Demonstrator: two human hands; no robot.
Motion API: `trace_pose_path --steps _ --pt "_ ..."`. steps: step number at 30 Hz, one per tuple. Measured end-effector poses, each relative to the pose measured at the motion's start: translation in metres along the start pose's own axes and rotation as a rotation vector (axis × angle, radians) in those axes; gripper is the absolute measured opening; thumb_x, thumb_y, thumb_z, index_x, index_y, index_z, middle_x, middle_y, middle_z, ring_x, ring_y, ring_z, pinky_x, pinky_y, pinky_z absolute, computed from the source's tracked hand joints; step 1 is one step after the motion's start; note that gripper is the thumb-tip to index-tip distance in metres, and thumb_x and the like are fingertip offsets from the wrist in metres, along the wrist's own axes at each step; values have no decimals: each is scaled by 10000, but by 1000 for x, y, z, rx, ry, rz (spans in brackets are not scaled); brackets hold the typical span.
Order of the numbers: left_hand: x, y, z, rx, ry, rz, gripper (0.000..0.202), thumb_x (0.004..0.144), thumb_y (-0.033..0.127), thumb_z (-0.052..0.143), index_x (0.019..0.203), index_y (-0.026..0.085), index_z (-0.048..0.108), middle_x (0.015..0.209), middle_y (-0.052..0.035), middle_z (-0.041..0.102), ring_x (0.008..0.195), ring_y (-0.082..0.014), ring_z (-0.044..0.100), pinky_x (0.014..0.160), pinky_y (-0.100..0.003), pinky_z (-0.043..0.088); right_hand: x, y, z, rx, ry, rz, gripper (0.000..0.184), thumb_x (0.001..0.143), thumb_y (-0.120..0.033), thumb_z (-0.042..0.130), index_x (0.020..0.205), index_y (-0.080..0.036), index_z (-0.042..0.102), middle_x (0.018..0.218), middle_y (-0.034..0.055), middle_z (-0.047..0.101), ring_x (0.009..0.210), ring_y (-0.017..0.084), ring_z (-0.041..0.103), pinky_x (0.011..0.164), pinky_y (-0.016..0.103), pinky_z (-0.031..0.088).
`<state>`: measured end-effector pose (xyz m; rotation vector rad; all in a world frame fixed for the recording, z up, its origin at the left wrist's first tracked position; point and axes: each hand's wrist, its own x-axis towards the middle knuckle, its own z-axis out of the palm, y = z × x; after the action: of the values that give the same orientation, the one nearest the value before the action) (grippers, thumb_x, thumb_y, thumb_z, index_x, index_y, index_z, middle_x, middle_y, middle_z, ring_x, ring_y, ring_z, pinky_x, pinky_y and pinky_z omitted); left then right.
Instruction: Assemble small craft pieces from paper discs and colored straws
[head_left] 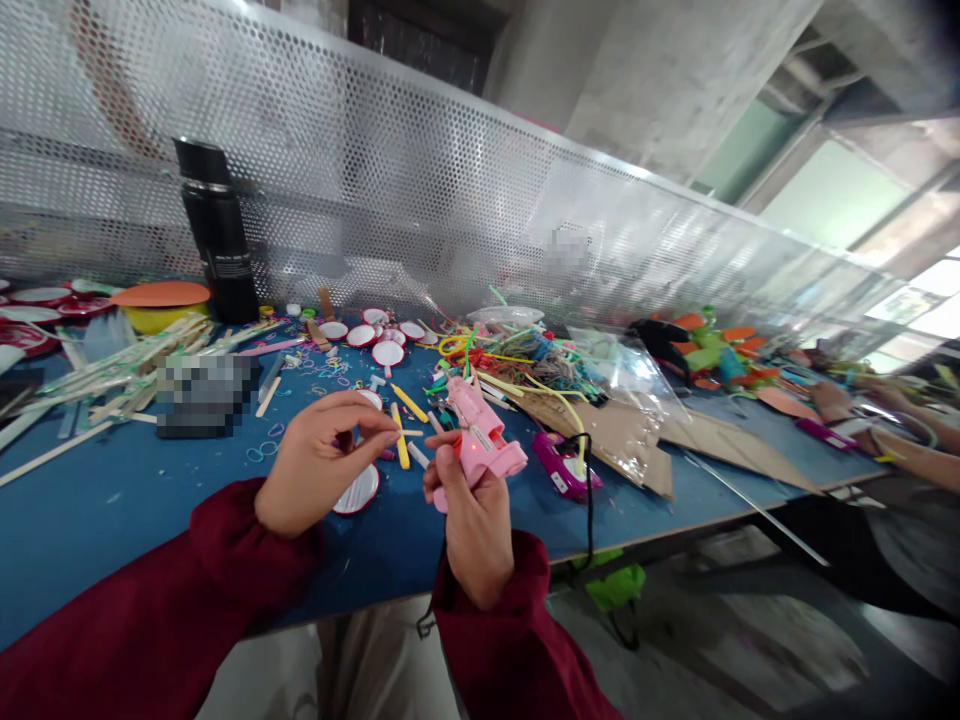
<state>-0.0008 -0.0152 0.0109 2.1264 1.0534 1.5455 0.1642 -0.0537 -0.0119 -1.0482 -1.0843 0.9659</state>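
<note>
My right hand [469,515] is wrapped round the grip of a pink glue gun [480,435], whose nozzle points up and to the left; its black cord hangs over the table's front edge. My left hand [322,455] is pinched on a thin wooden stick [409,432] held just left of the gun's nozzle. Under my left hand lies a small white disc with a red rim [358,490] on the blue table [135,490]. Both sleeves are dark red.
Wooden sticks [112,375], red-rimmed discs [375,335], rubber bands and coloured wires [517,355] litter the table. A black flask [217,235] and an orange-lidded yellow bowl [161,303] stand at the back. A second pink-purple glue gun [562,470], cardboard and a plastic bag lie right. Another person's arms [892,430] work far right.
</note>
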Motion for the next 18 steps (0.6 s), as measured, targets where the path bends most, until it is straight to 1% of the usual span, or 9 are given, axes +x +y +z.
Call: trace_pose_path --steps 2,4,7,9,11,15,18 --pt "1 -2 -1 39 47 -26 103 835 254 680 808 185 752 810 -43 699 719 -125 612 547 -205 454 -6 -4 -7 -40 -26 32 419 838 -559 610 978 -164 603 608 -37 533 492 77 459 457 198 389" --pt "2 -4 -1 73 68 -25 113 839 262 669 812 189 751 811 -41 701 727 -128 614 560 -209 466 -15 -3 -15 -54 -47 55 475 824 -600 604 1000 -159 608 636 -20 549 492 86 466 435 204 388" --pt "1 -7 0 108 62 17 129 845 276 661 805 189 746 818 -40 704 728 -129 615 615 -222 498 -32 2 -26 -106 -63 63 463 826 -583 615 995 -153 635 706 19 593 550 101 505 473 216 422" --pt "1 -8 1 131 57 42 138 849 282 659 794 188 743 821 -41 706 728 -129 615 646 -229 508 -40 6 -31 -161 -81 34 414 837 -545 623 970 -154 650 746 36 612 602 113 529 524 227 444" --pt "1 -8 1 151 59 51 143 854 286 654 795 190 744 818 -39 707 735 -131 619 664 -234 511 -43 8 -33 -206 -102 11 373 852 -518 616 936 -157 654 759 39 615 631 118 535 548 230 442" --pt "1 -9 0 171 54 58 140 861 279 646 817 195 749 822 -39 707 761 -140 630 681 -243 510 -42 8 -33 -260 -145 -40 329 890 -485 572 830 -167 630 694 8 559 603 107 491 540 225 406" --pt "1 -9 -1 186 50 74 133 862 260 645 822 190 750 839 -47 713 782 -145 636 689 -248 508 -41 6 -32 -292 -163 -72 332 904 -467 552 759 -173 606 647 -8 512 578 101 447 516 224 369"
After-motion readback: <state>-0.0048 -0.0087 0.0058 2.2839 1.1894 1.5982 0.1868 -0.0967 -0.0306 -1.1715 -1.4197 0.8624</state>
